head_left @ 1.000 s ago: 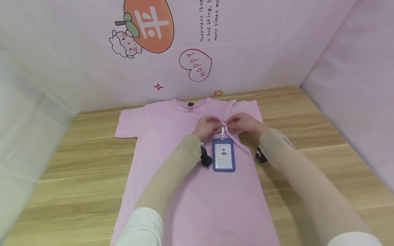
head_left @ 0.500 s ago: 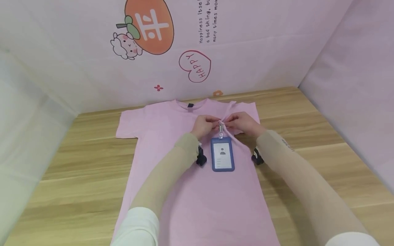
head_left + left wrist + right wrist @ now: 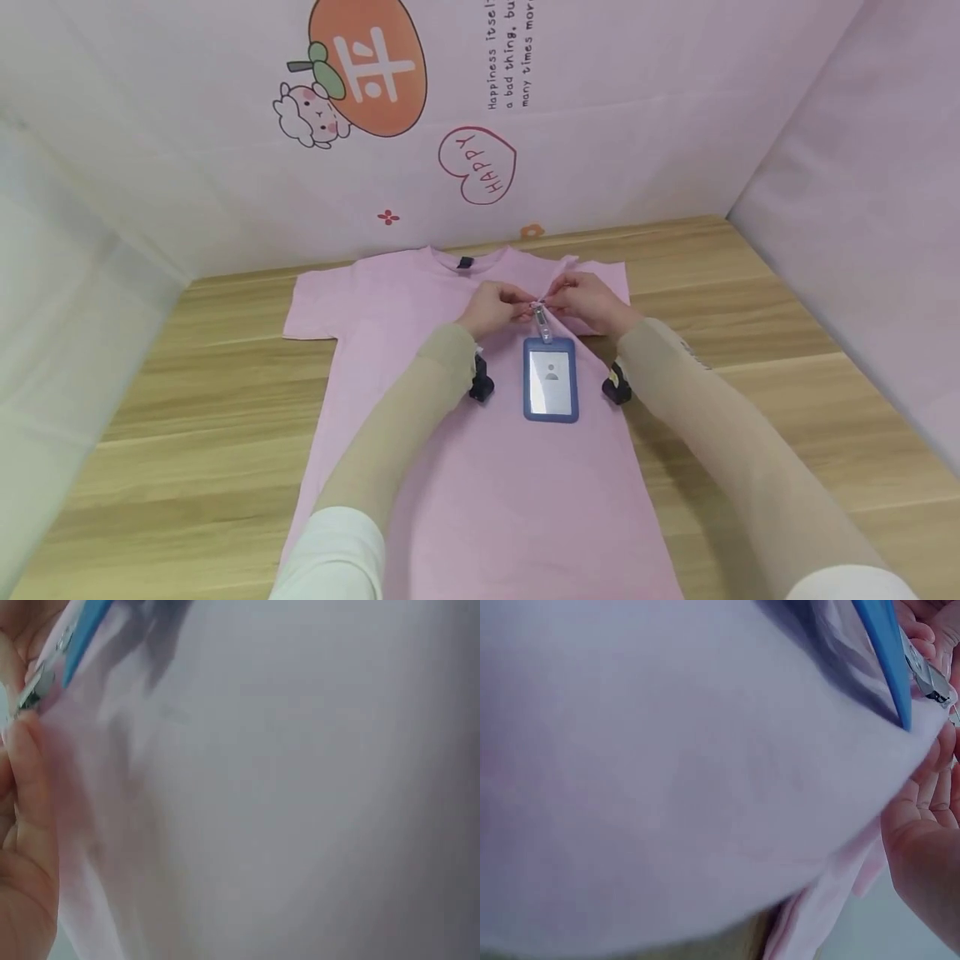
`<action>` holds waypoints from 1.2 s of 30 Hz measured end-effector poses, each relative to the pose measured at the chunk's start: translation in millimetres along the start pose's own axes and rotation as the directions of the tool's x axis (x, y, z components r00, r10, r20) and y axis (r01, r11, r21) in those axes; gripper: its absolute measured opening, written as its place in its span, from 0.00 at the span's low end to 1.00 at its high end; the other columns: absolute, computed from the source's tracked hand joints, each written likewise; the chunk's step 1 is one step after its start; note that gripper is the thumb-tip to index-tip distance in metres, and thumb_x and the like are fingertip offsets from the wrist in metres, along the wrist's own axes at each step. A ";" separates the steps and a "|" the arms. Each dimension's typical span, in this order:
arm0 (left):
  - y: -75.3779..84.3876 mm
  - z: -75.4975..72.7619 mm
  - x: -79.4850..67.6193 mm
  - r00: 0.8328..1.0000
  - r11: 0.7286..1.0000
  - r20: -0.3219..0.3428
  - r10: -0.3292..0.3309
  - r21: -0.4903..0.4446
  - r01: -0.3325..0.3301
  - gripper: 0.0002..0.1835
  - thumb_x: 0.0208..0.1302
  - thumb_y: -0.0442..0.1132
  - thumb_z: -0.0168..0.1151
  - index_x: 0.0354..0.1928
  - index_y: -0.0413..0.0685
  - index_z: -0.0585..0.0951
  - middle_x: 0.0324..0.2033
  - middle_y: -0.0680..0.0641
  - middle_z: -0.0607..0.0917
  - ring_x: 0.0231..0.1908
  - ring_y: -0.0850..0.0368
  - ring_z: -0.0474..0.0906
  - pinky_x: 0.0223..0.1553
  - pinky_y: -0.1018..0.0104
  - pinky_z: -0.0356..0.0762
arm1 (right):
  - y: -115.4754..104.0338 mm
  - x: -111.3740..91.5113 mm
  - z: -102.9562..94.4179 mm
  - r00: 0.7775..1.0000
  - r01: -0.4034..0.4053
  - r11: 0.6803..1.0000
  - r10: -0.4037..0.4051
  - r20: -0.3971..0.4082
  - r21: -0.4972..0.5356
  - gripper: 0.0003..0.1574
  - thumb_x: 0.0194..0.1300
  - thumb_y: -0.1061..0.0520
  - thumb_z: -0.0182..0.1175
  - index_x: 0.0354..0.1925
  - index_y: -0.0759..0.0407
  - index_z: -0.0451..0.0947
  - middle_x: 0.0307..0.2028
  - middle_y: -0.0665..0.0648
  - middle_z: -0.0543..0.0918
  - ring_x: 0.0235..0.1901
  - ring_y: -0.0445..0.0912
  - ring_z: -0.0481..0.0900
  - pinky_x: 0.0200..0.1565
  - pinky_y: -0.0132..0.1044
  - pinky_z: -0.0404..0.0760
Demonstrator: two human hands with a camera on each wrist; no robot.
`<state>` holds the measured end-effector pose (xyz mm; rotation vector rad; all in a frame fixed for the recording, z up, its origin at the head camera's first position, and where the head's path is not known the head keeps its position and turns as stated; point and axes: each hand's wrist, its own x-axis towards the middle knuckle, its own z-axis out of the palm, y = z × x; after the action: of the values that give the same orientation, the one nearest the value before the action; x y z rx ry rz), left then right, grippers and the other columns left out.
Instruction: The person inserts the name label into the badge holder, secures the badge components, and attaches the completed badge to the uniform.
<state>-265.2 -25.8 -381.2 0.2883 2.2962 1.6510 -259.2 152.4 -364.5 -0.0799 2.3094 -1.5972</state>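
A pink short-sleeved T-shirt (image 3: 480, 500) lies spread on the table. Over its chest hangs a blue-framed ID badge holder (image 3: 551, 382) with a card inside, from a metal clip (image 3: 541, 320). My left hand (image 3: 493, 309) pinches at the clip's top end from the left, its fingertips partly hiding the fastening. From the other side my right hand (image 3: 588, 302) pinches a raised fold of the shirt beside the clip. In the right wrist view a thin metal pin (image 3: 955, 714) shows at the clip's end; whether it passes through the cloth I cannot tell.
The wooden table (image 3: 187, 433) shows on both sides of the shirt. A white printed backdrop (image 3: 637, 125) stands behind it, with pale side panels at left and right. Small black wrist cameras (image 3: 482, 380) sit under both wrists.
Both hands stay at the clip with slight shifts. The badge holder has swung a little to the right and tilts differently, and the right hand's fingers have lifted the fabric fold slightly.
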 end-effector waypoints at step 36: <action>-4.7 10.7 5.3 0.997 0.995 -0.057 -0.044 -0.092 0.038 0.13 0.63 0.28 0.58 0.49 0.34 0.81 0.44 0.36 0.84 0.30 0.65 0.79 0.42 0.71 0.81 | 8.4 -1.8 -9.2 0.998 0.003 0.995 -0.009 0.068 0.099 0.07 0.65 0.68 0.51 0.41 0.67 0.64 0.33 0.53 0.75 0.31 0.38 0.75 0.36 0.25 0.78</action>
<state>-266.3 -16.1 -389.5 0.1731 2.2451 1.7599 -259.1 164.2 -368.9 -0.1164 2.1775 -1.6818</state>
